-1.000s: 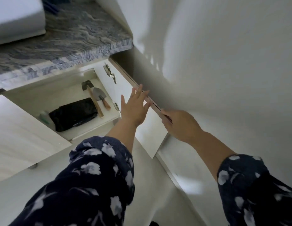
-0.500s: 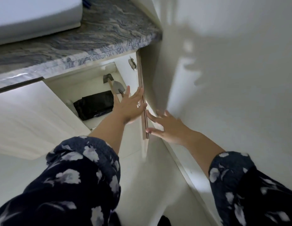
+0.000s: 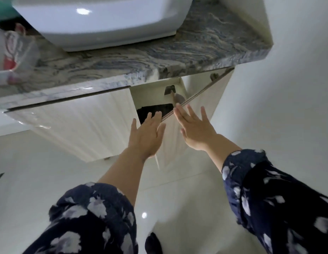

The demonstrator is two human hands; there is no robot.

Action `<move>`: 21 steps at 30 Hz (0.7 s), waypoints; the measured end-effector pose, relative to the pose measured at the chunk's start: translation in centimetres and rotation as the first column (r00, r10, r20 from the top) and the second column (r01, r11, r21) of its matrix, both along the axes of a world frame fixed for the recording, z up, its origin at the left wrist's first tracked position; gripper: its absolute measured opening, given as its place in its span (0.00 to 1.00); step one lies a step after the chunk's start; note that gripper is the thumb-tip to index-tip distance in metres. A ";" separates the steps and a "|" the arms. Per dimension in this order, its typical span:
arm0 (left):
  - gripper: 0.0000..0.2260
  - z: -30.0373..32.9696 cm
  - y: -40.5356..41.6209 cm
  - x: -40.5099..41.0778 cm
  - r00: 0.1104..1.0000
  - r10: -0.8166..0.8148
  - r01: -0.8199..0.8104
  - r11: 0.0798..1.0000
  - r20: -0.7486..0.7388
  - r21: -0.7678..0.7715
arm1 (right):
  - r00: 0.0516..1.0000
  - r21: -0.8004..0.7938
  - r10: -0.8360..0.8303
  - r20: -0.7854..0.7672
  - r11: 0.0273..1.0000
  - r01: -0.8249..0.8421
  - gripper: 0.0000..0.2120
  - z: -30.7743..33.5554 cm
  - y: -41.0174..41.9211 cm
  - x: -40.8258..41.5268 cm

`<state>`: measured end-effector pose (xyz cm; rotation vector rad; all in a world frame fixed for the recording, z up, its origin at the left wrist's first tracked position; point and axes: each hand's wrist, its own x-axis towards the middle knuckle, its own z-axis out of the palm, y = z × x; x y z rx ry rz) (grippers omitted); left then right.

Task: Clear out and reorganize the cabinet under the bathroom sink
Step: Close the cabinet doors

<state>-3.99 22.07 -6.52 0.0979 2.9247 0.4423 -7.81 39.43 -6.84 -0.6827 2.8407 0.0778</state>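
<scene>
The fingers [image 3: 190, 114] of the right hand [image 3: 197, 129] are straight and spread wide, laid flat against the outer face of the right cabinet door [image 3: 207, 107], holding nothing. The fingers [image 3: 153, 117] of the left hand [image 3: 145, 136] are also straight and close together, reaching at the free edge of that door, with the tips in front of the dark gap; whether they touch the edge I cannot tell. The door stands partly ajar, its thin brown edge running diagonally up toward the underside of the bench [image 3: 159, 52]. Through the narrow opening the cabinet interior [image 3: 150, 94] shows pale walls, a black bag or pouch [image 3: 155, 109] lying on the shelf, and just behind it a small garden trowel [image 3: 175, 95] with a dark blade and wooden handle. The left cabinet door [image 3: 82, 121] is flush, in a pale wood-grain finish with a glossy sheen. Above, the bench is grey-blue veined stone with a thick edge, carrying a white vessel sink [image 3: 104, 21]; at its far left sits a blurred clear container [image 3: 14, 52] with red inside. Both forearms come out of dark blue sleeves [image 3: 90, 213] with a white floral print. The floor [image 3: 31, 176] is glossy white tile, and a plain white wall [image 3: 287, 88] borders the cabinet on the right.
</scene>
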 end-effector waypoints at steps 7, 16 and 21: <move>0.32 -2.2 -2.9 -1.6 0.987 0.014 -0.060 0.955 -0.159 -0.291 | 1.000 0.099 -0.020 -0.016 0.995 0.022 0.33 -0.2 -4.3 -4.3; 0.38 -3.3 -5.9 -8.1 0.981 0.041 -0.093 0.955 -0.188 -0.280 | 0.991 0.002 -0.134 -0.019 0.991 0.134 0.33 -1.1 -7.8 -8.5; 0.38 -4.3 -6.7 -9.2 0.978 0.020 -0.089 0.941 -0.209 -0.326 | 0.982 -0.022 -0.182 -0.044 0.983 0.181 0.30 -2.0 -8.8 -9.5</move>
